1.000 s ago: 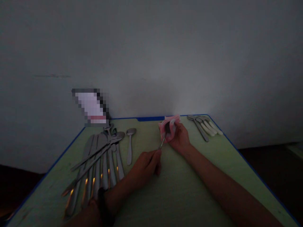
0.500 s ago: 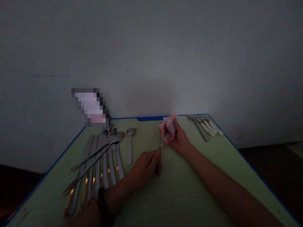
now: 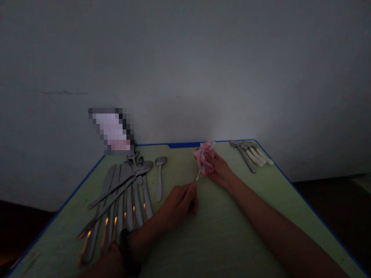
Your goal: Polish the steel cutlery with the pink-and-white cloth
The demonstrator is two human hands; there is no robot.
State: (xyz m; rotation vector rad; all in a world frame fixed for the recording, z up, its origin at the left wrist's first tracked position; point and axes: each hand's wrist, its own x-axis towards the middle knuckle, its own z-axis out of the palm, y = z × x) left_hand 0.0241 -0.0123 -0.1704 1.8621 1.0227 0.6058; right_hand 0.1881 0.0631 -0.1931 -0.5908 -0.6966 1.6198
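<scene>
My left hand (image 3: 179, 201) is closed around the handle of a thin metal piece of cutlery (image 3: 198, 176). The far end of that piece disappears into a crumpled pink-and-white cloth (image 3: 204, 154), so its kind cannot be made out. My right hand (image 3: 222, 170) grips the cloth, fingers folded round it and round the hidden end. Left of my hands, a short spoon (image 3: 159, 179) lies by itself on the pale green tabletop (image 3: 232, 235).
Several table knives (image 3: 118, 206) lie side by side at the left, with long spoons (image 3: 116, 197) across them. Spoons and white-handled cutlery (image 3: 253, 154) rest at the far right. A blurred-out upright object (image 3: 111, 129) leans near the wall (image 3: 185, 69) behind the blue-edged table.
My right fingers have shifted over the cloth, which is bunched differently around the cutlery. My left hand stays almost where it was.
</scene>
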